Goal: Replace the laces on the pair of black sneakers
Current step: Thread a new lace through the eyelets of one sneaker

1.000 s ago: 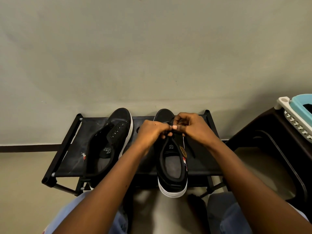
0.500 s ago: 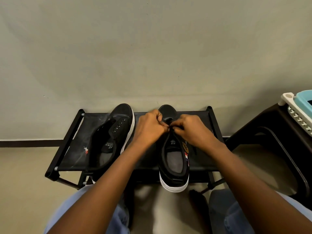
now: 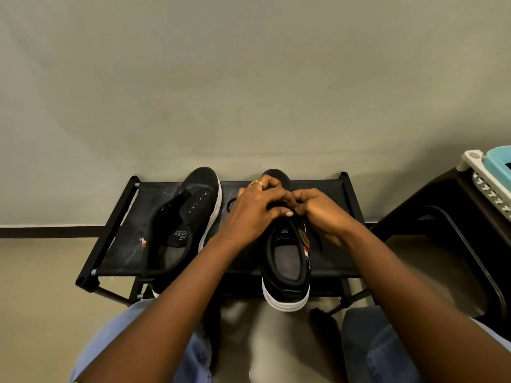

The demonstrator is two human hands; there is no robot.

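Note:
Two black sneakers with white soles lie on a low black shoe rack (image 3: 121, 217). The left sneaker (image 3: 182, 219) shows bare eyelets with no lace in them. The right sneaker (image 3: 286, 261) points away from me, its heel hanging over the rack's front edge. My left hand (image 3: 257, 208) and my right hand (image 3: 320, 211) meet over its eyelet area, fingers curled and pinching a black lace there. A loose end of the black lace (image 3: 318, 241) trails down the shoe's right side. The eyelets of this shoe are hidden under my hands.
The rack stands against a plain wall. A dark brown chair (image 3: 456, 230) stands at the right with a white and teal basket (image 3: 492, 172) on it. My knees in blue jeans (image 3: 387, 352) are at the bottom. A small dark ring (image 3: 231, 204) lies between the shoes.
Both hands have shifted slightly toward the toe of the right sneaker and stay together on the lace. The sneakers have not moved on the rack.

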